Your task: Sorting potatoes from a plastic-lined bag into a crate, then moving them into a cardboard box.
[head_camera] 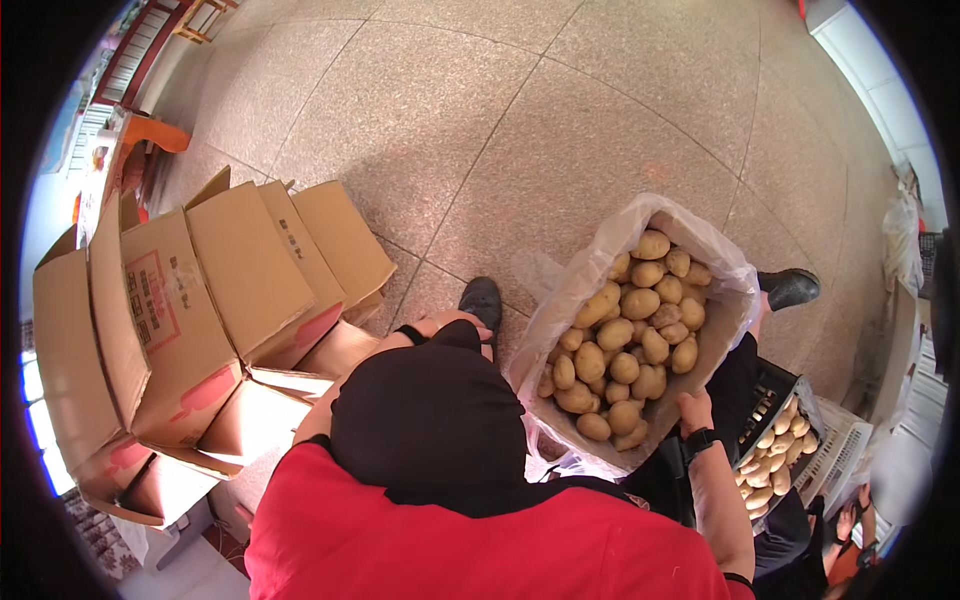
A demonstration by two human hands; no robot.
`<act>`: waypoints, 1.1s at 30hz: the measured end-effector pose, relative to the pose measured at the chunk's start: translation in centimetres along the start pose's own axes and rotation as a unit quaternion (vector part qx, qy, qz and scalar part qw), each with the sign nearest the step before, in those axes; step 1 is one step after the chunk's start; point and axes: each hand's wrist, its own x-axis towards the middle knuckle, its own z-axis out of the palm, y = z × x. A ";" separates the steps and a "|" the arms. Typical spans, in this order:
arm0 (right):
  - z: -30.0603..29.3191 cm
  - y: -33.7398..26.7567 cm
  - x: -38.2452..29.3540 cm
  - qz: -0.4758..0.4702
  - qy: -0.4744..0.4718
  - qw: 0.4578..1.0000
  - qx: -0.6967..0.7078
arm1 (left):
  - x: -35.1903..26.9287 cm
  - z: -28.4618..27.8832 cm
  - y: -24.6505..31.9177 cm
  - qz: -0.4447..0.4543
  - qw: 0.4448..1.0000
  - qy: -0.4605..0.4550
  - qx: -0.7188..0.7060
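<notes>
A box (720, 349) lined with clear plastic film stands between my legs, holding many potatoes (641, 304). My right hand (696, 411), with a black watch at the wrist, grips the near right part of its rim. Over by my knee is my left hand (463, 324), a black band at its wrist; black cloth partly hides it, and its grip cannot be made out. It does not touch the potatoes. Loose plastic film (559, 454) bunches along the box's near side.
Open cardboard boxes (217, 262) are lined up at the left. To the right, a black crate (776, 375) holds more potatoes, beside a white plastic crate (844, 450). Another person's hands (847, 521) show at the lower right. An orange-brown furniture leg (157, 133) stands upper left.
</notes>
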 end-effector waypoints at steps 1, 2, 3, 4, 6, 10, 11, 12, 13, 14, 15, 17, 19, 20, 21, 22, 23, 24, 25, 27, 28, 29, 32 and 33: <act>-0.3 -0.5 -0.6 0.000 0.008 1.000 -0.005 | 1.0 -0.3 1.5 0.041 0.998 -0.038 -0.028; 0.1 -1.2 -1.1 0.009 0.010 1.000 -0.020 | 1.3 -0.6 2.6 0.071 0.993 -0.073 -0.056; 0.2 -2.0 -1.3 0.014 0.014 0.999 -0.037 | 1.1 -0.8 3.0 0.105 0.985 -0.105 -0.084; 0.2 -1.7 -1.1 0.011 0.013 0.999 -0.040 | 1.7 -1.1 3.3 0.105 0.985 -0.101 -0.086; 0.5 -0.9 -1.2 -0.072 0.003 0.997 -0.038 | 2.8 -1.4 3.8 0.086 0.986 -0.130 -0.065; 1.5 -2.9 -1.2 -0.022 -0.034 0.998 -0.055 | 2.8 -1.3 4.8 0.053 0.988 -0.117 -0.087; 1.8 -3.1 -0.9 -0.016 -0.031 0.998 -0.056 | 2.1 -1.6 4.9 0.127 0.982 -0.107 -0.092; 2.3 -3.6 -0.5 -0.035 -0.030 0.997 -0.056 | 1.1 -2.4 5.0 0.200 0.971 -0.093 -0.097; 3.6 -4.4 0.3 -0.057 -0.036 0.996 -0.056 | 0.4 -3.3 4.3 0.266 0.956 -0.072 -0.103; 4.9 -5.3 0.9 -0.060 -0.043 0.996 -0.056 | 3.1 -2.7 2.1 0.018 0.960 -0.166 -0.224; 5.5 -6.1 1.4 -0.075 -0.040 0.994 -0.063 | 2.8 -3.0 2.8 0.022 0.960 -0.169 -0.222; 6.4 -7.9 2.7 -0.094 -0.038 0.992 -0.070 | 1.1 -3.9 5.0 0.074 0.835 -0.209 -0.504; 7.8 -10.5 4.6 -0.101 -0.050 0.984 -0.136 | 1.0 -4.0 4.2 0.102 0.786 -0.210 -0.573; 8.2 -12.1 5.5 -0.104 -0.053 0.984 -0.138 | 0.6 -4.4 4.2 0.103 0.749 -0.223 -0.615; 8.7 -14.1 6.2 -0.113 -0.074 0.978 -0.157 | 0.0 -4.8 4.2 0.102 0.710 -0.235 -0.656; 9.1 -15.5 7.1 -0.121 -0.092 0.973 -0.176 | -0.5 -5.1 4.4 0.102 0.708 -0.233 -0.658; 9.2 -16.4 8.6 -0.121 -0.093 0.972 -0.177 | -0.9 -5.4 4.6 0.096 0.686 -0.214 -0.689; 9.3 -17.4 10.2 -0.153 -0.089 0.960 -0.216 | -1.0 -5.6 4.6 0.091 0.662 -0.195 -0.718; 10.3 -18.6 11.1 -0.187 -0.090 0.945 -0.252 | -1.1 -5.9 4.3 0.091 0.661 -0.188 -0.721; 12.2 -21.5 12.2 -0.174 -0.100 0.946 -0.255 | -0.6 -6.3 3.2 0.136 0.587 -0.187 -0.776; 13.1 -22.9 12.3 -0.157 -0.103 0.948 -0.258 | -0.3 -6.6 2.3 0.116 0.609 -0.147 -0.771; 14.2 -23.8 12.7 -0.162 -0.110 0.946 -0.257 | -0.1 -6.7 1.4 0.115 0.609 -0.139 -0.772; 15.4 -25.3 14.1 -0.155 -0.070 0.951 -0.260 | 0.3 -7.7 0.7 0.066 0.573 -0.026 -0.816; 15.8 -25.2 14.4 -0.158 -0.076 0.950 -0.260 | 0.2 -8.1 0.4 0.066 0.571 -0.020 -0.818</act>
